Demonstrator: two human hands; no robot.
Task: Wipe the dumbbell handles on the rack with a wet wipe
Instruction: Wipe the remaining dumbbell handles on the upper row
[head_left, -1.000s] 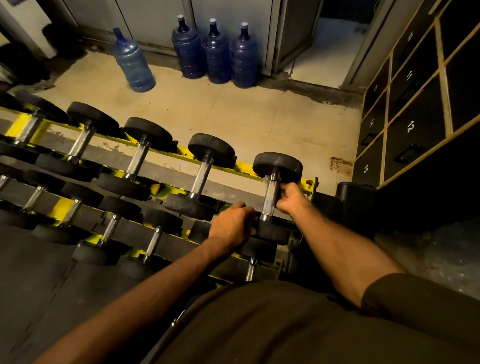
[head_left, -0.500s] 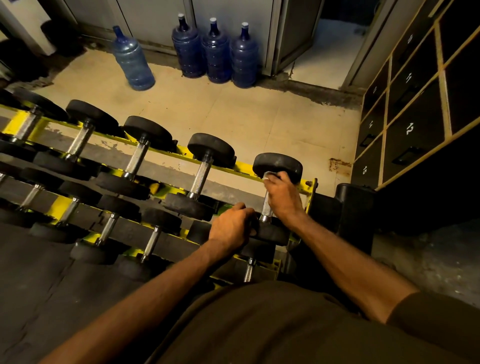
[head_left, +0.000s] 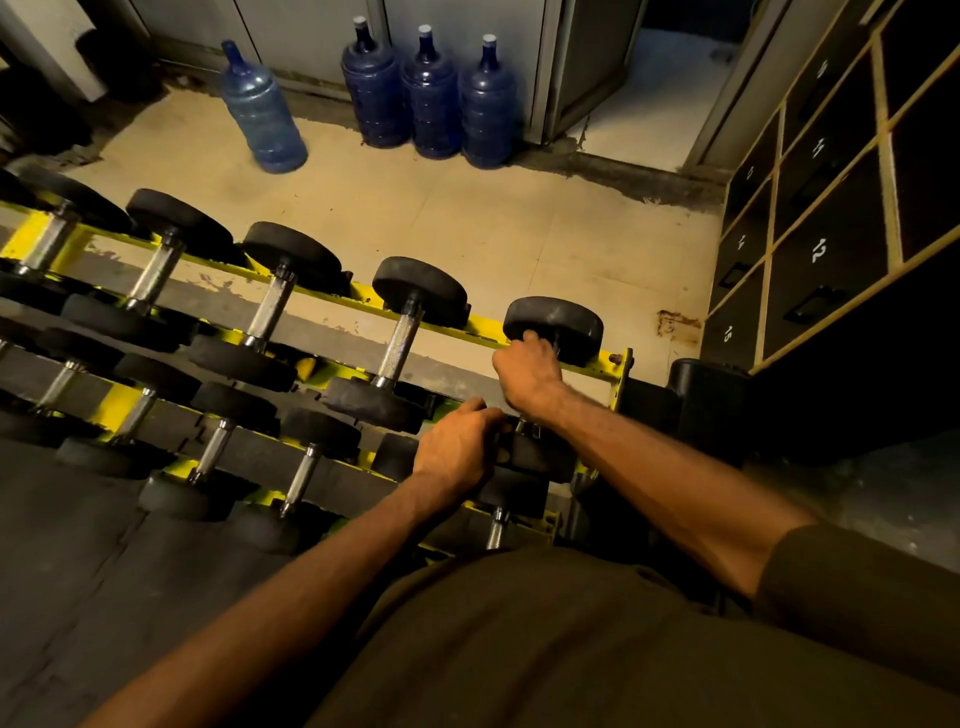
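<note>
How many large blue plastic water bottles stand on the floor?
4: one paler blue plastic water bottle apart at left; three darker blue bottles side by side along the back wall.

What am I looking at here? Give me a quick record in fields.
rack: yellow, dumbbells in rows
right hand: wrapped round the handle of the end dumbbell, by its far head
left hand: grips that dumbbell's near end
wipe: not visible
floor behind: four blue bottles
right side: numbered lockers
</note>
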